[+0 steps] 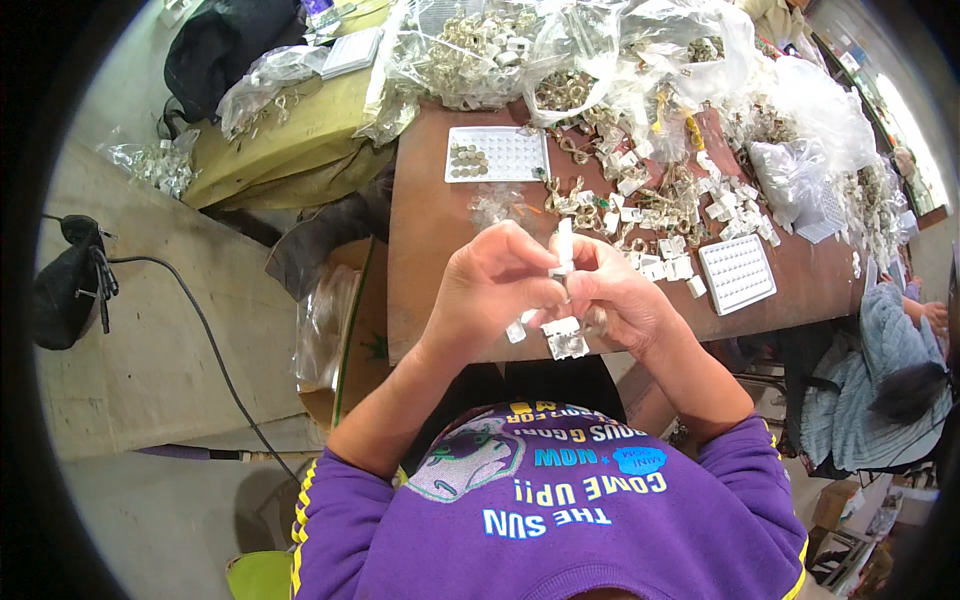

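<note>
Over the table's near edge, my two hands meet with fingertips almost touching. My left hand (497,283) is closed in a pinch, thumb and forefinger at a small white plastic piece (566,243) that sticks up between the hands. My right hand (622,300) also pinches this piece, its other fingers curled. A greyish bit shows where the fingertips meet, too small to name. Just below the fingers are some small white plastic parts (568,344); whether they are held or lie on the table edge, I cannot tell. Part of what the fingers grip is hidden.
A white tray (520,143) with round metal discs lies beyond my left hand, another white tray (738,275) to the right. Loose white and metallic pieces (650,215) cover the brown table (425,230). Clear plastic bags (450,60) line its back. Another person's hand (935,318) shows far right.
</note>
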A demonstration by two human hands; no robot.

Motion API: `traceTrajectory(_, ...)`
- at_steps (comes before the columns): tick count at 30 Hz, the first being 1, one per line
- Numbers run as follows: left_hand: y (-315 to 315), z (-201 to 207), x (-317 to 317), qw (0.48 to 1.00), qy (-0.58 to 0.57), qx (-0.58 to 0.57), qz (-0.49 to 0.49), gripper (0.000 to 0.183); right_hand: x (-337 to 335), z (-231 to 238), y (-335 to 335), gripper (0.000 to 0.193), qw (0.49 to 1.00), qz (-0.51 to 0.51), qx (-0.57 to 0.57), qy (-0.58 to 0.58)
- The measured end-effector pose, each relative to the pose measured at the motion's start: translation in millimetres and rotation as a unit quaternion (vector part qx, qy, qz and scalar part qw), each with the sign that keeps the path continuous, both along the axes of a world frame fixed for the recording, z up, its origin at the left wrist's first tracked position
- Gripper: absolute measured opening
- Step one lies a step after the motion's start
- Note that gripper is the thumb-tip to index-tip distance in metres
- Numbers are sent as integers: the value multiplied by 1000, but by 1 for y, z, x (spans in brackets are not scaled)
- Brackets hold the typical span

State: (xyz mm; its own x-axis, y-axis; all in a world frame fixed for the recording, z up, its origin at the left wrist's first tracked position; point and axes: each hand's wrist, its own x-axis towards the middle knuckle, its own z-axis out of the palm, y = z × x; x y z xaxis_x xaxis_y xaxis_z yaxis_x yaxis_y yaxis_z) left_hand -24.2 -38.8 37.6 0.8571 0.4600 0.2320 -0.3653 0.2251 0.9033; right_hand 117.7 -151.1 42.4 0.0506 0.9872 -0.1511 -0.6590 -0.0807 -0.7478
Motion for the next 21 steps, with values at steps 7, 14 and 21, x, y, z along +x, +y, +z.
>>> traceTrajectory(7, -14, -11, -1, 974, 9, 27, 224, 15, -6, 4, 1, 19, 978, -103, -20, -183)
traceTrajectory(14, -14, -26, 3, 911, 8, 226, 346, 21, -25, 5, -8, 9, 817, -178, 20, -548)
traceTrajectory(21, -18, -29, 3, 935, 15, 113, 337, 21, -31, 0, -9, 5, 769, -202, 46, -604)
